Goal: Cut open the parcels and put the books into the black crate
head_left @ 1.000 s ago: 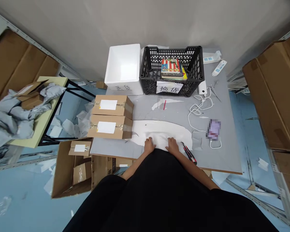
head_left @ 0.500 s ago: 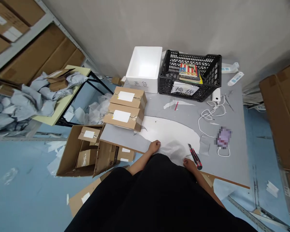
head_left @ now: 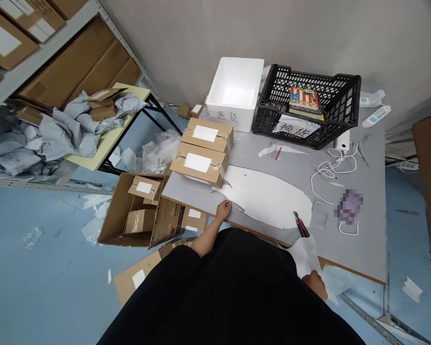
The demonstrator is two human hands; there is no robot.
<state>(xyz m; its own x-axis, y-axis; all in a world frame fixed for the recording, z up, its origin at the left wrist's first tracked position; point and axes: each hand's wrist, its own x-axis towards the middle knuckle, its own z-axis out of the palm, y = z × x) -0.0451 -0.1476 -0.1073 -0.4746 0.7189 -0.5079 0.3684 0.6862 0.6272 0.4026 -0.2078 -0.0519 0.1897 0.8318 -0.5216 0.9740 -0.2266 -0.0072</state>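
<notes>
right hand [head_left: 314, 283]: gripping a crumpled white sheet [head_left: 304, 256] past the surface's [head_left: 366, 254] near edge
left hand [head_left: 224, 211]: curled at the edge, can't tell if it's empty
box cutter [head_left: 301, 225]: right by that sheet, so a snag could yank it off

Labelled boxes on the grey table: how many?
2: the rear box by the white foam bin, and the front box, nearer the left hand. More could be hidden.
</notes>
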